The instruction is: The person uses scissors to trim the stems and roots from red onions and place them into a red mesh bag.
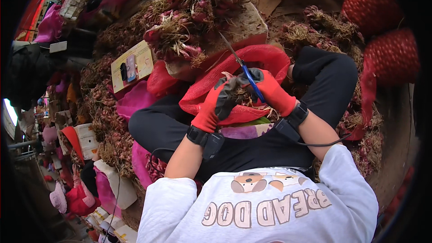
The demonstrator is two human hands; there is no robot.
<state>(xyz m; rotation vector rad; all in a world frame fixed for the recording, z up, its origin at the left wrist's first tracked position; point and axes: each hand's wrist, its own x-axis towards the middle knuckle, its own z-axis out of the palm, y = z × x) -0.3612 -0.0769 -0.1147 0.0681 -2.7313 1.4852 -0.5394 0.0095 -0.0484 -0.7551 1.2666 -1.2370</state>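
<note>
Gripping scissors [237, 56] in right hand [270, 89], pointed to 11 o'clock | apparently pinching pale-pink shallot [228, 75] in left hand [221, 99], 9 o'clock from blue handles [246, 72]

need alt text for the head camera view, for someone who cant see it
A seated person's red-and-grey-gloved right hand holds blue-handled metal scissors close to the matching gloved left hand, over an open red mesh bag. Purplish-red, onion-like bulbs with dry, straw-coloured strands lie heaped ahead and on both sides.
</note>
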